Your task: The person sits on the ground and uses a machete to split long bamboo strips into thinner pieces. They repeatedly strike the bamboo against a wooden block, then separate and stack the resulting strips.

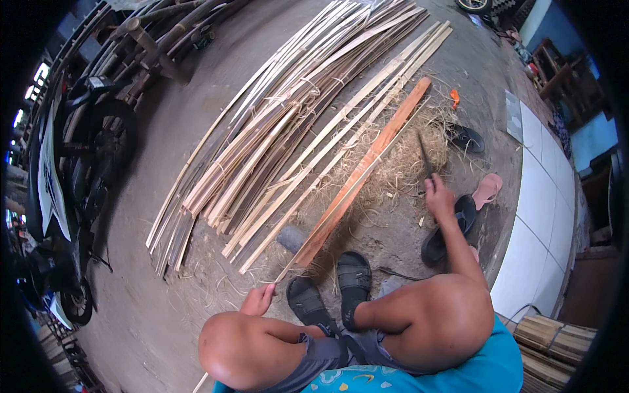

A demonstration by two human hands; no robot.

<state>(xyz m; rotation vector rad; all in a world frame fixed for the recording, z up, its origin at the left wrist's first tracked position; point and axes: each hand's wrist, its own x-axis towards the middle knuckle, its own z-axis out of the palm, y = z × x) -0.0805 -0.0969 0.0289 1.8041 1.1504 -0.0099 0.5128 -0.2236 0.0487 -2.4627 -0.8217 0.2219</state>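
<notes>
My left hand (259, 299), beside my left knee, has its fingers closed on the near end of a thin pale bamboo strip (285, 270). From there the strip runs away from me along a long reddish-brown wooden board (379, 145). To the right of the board, my right hand (439, 198) grips a knife (425, 154) with its dark blade pointing away from me. The blade is apart from the strip, over a heap of curly shavings (416, 165). A grey cylindrical block (291, 240) sits near the board's lower end.
Left of the board lie long split strips (282, 124), partly tied in bundles. Dark sandals (466, 139), a pink sandal (487, 190) and an orange object (455, 99) lie rightward. White tiles (540, 209) edge the floor. A motorbike (72, 164) stands left; strip bundles (553, 337) lie lower right.
</notes>
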